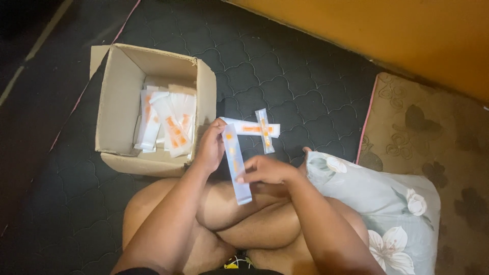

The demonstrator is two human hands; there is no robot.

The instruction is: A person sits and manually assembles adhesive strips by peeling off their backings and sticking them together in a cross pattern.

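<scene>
Just right of the cardboard box (122, 102), both hands grip one long sachet (237, 165): left hand (210, 147) fingers closed at its top, right hand (267, 169) pinching its middle. Two more sachets (262, 130) lie crossed beyond it on the dark mattress (285, 61). The box holds several, uncountable. A floral pillow (382, 203) crowds the right.

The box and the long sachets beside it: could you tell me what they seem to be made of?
The box looks like plain brown corrugated cardboard, matte, with creased open flaps. The sachet held by both the left hand and the right hand looks like thin glossy plastic film, translucent white with orange print; paper lining cannot be excluded.
</scene>
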